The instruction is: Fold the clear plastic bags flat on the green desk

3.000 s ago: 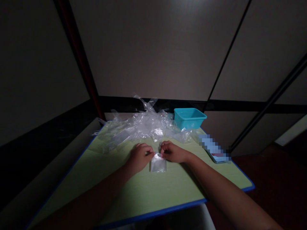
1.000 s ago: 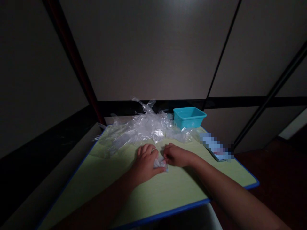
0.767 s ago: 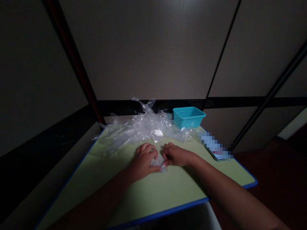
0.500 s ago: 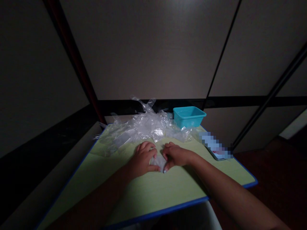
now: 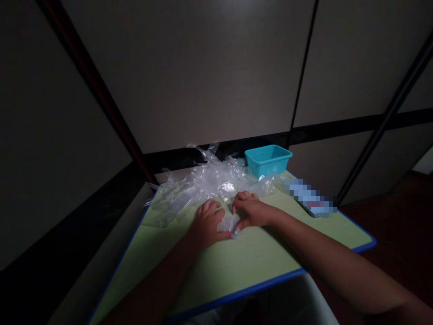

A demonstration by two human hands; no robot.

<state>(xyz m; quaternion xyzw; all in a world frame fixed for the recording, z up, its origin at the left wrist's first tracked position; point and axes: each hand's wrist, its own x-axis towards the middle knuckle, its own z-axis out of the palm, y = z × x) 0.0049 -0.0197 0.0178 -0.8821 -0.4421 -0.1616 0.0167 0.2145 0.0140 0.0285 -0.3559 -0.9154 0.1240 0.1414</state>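
Note:
A small folded piece of clear plastic, looking like a plastic bag (image 5: 228, 223), lies on the light green tabletop between my hands. My left hand (image 5: 208, 225) grips its left side, fingers curled and thumb along the near edge. On the other side, my right hand (image 5: 252, 212) has its thumb and bent fingers on the plastic. The two thumb tips nearly meet at the near edge. Just beyond my fingers spreads a loose heap of crumpled clear plastic bags (image 5: 213, 176).
The small table (image 5: 257, 262) has a blue edge. A turquoise plastic basket (image 5: 270, 168) stands at the far right, touching the bag heap. A phone (image 5: 311, 199) with a blurred-out screen lies near the right edge. Behind rises a panelled cabinet front (image 5: 216, 81).
The camera view has tilted and shifted. Both hands stay at the folded plastic, with the right fingers slightly farther forward and the thumbs close together at the near edge.

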